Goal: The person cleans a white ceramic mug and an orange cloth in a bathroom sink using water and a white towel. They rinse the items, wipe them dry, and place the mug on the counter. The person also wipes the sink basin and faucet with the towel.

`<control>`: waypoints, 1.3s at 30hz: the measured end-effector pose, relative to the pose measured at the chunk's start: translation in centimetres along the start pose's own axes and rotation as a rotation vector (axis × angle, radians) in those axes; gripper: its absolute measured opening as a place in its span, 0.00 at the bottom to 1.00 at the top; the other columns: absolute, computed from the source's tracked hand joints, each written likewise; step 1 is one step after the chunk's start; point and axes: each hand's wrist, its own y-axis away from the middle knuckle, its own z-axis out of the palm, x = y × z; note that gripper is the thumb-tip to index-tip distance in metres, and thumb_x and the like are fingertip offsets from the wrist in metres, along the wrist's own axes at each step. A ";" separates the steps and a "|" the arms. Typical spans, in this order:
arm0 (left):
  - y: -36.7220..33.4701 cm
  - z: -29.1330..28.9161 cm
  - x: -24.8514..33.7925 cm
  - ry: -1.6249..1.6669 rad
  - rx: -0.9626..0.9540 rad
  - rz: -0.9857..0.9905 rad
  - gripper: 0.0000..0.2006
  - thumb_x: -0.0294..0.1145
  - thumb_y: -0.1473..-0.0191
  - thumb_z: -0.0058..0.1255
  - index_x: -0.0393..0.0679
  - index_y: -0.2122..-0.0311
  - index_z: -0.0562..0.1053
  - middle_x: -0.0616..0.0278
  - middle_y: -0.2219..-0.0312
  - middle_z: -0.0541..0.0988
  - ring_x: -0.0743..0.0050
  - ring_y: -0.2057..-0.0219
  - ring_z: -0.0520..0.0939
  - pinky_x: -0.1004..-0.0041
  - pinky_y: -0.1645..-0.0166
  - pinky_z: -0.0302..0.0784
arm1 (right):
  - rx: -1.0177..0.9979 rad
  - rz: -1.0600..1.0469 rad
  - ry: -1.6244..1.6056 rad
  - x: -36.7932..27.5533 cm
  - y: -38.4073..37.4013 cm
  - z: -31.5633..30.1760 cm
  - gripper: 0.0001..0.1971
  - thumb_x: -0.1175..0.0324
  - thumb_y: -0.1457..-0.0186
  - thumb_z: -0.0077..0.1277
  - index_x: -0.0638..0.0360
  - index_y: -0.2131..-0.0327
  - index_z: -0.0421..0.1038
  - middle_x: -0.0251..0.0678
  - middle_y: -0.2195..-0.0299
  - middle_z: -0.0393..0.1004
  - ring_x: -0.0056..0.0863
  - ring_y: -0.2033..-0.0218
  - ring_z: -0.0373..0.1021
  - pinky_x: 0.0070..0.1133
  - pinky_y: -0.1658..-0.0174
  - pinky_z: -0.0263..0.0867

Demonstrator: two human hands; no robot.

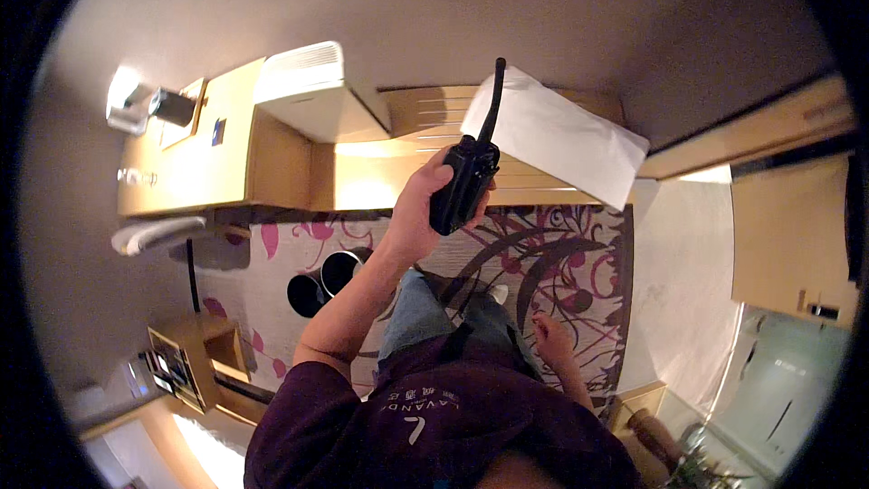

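Observation:
My left hand (422, 213) is raised in front of me, closed around a black walkie-talkie (460, 188). Its thick antenna points up and away, and the thumb lies along the side of the body. Beyond the radio, a white, flat, soft-looking piece like folded linen (561, 138) lies on a slatted wooden bench (362, 177). My right hand (550, 340) hangs low beside my right leg, over the patterned carpet. Its fingers are loosely curled, and nothing shows in them.
Two round dark bins (342, 272) stand on the carpet (272, 281) to my left. At the far left, a wooden desk (213, 136) bears small items, beside a white boxy unit (303, 81). A chair (158, 234) stands near the desk. A wooden door (787, 235) is at the right.

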 end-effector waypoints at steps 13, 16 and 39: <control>-7.4 26.2 -18.7 -1.004 -0.304 0.355 0.38 0.31 0.54 0.73 0.38 0.41 0.61 0.51 0.52 0.77 0.66 0.51 0.80 0.68 0.44 0.75 | 0.412 0.333 -0.050 14.8 10.8 -6.6 0.14 0.70 0.39 0.52 0.56 0.50 0.76 0.48 0.64 0.81 0.43 0.63 0.79 0.33 0.60 0.73; -8.7 30.7 -22.8 -1.069 -0.498 0.450 0.39 0.33 0.56 0.74 0.37 0.41 0.63 0.49 0.53 0.78 0.62 0.52 0.82 0.66 0.46 0.77 | 0.588 0.360 -0.167 16.7 12.9 -7.1 0.14 0.72 0.39 0.52 0.56 0.51 0.76 0.47 0.65 0.81 0.43 0.63 0.79 0.33 0.59 0.73; -33.0 58.8 -55.0 -0.514 -1.069 0.286 0.41 0.20 0.57 0.71 0.36 0.38 0.61 0.30 0.36 0.63 0.51 0.39 0.74 0.59 0.36 0.70 | 0.864 0.668 -0.372 35.5 11.4 -33.0 0.15 0.72 0.43 0.56 0.55 0.51 0.74 0.45 0.65 0.81 0.42 0.63 0.79 0.33 0.58 0.73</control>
